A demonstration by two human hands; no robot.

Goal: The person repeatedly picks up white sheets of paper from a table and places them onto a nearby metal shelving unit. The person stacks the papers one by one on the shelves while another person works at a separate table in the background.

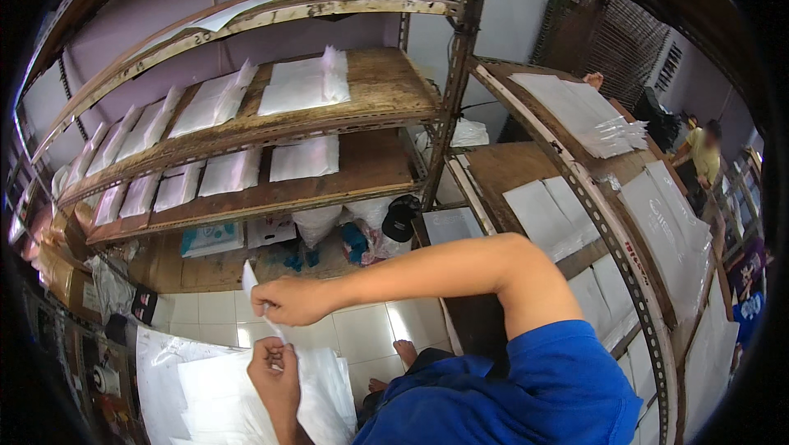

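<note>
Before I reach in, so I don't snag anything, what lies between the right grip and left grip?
In the head view, a narrow stretch of white sheet runs between the right grip and the left grip.

Right hand curled, left hand pinched, right elbow bent

Beyond the white bag pile there is room to pass above the tiled floor, until wooden shelves block it; well right of the pile, a metal-edged rack obstructs
</note>
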